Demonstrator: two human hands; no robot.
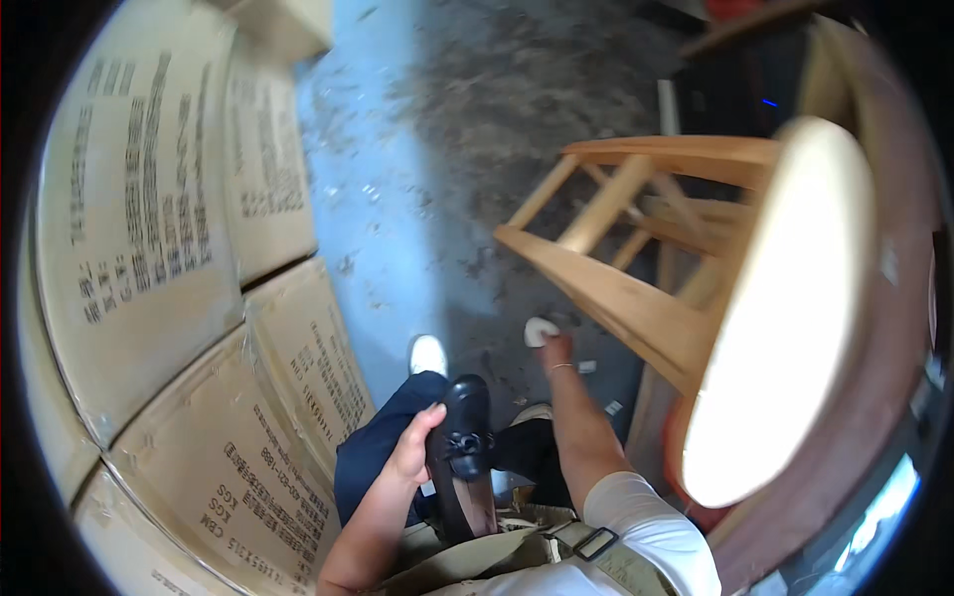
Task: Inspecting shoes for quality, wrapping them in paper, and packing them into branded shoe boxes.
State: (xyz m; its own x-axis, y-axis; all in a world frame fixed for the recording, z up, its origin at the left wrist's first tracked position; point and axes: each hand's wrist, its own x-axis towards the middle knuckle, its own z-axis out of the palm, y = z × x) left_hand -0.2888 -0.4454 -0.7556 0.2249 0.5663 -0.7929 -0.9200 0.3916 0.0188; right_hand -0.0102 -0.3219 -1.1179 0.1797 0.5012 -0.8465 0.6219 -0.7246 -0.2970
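My left hand (412,449) grips a black loafer (460,462) by its side, close to my lap. The loafer has a bow-like trim on top, its toe points away from me and its tan inside shows near my body. Farther out, my right hand (558,348) is closed around a small white object (540,332); blur hides what kind it is. My right arm reaches forward, to the left of a wooden stool.
Large printed cardboard boxes (149,199) are stacked along the left. The wooden stool (636,288) with a white top (785,328) stands on the right beside a brown curved edge (874,377). Below lies a stained grey-blue floor (427,179) with scraps; my white shoe (427,355) rests there.
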